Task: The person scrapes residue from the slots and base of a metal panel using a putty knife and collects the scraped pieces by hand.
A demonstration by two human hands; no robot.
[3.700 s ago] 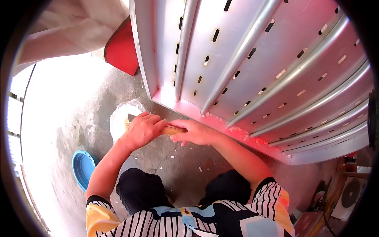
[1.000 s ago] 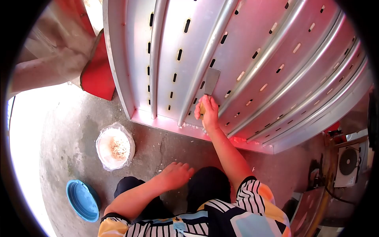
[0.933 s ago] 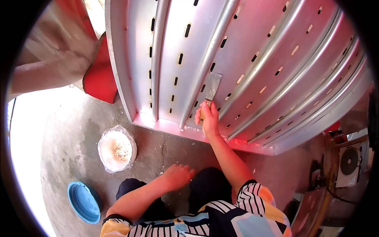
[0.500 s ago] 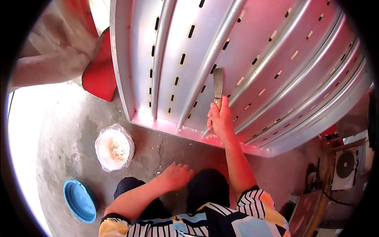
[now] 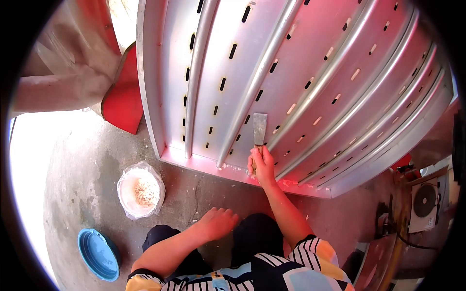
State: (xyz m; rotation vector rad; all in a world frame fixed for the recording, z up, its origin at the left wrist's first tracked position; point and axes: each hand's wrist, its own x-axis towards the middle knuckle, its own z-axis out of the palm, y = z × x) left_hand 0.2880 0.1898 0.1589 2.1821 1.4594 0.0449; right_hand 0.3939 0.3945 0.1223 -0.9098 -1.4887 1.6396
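Observation:
My right hand [image 5: 262,167] is closed around the wooden handle of a putty knife [image 5: 260,127]. The knife's flat metal blade points up the large silvery slatted metal panel [image 5: 238,99], between two of its rounded ribs. I cannot tell whether the blade touches the surface. Whitish crumbs [image 5: 236,168] lie along the panel's lower ledge, left of the right hand. My left hand [image 5: 219,223] hovers near my knees with fingers loosely bent and slightly apart, and no object shows in it.
A plastic-lined bucket [image 5: 124,186] with pale scraps inside stands on the concrete floor at left. Below it sits a blue basin [image 5: 83,252]. Red cloth [image 5: 121,99] hangs beside the panel's left edge. A boxed fan unit [image 5: 424,201] and a dark cable are at right.
My right hand and the putty knife have moved down the panel and slightly left, toward the lower ledge. The left hand stays near my knees. The view has shifted slightly.

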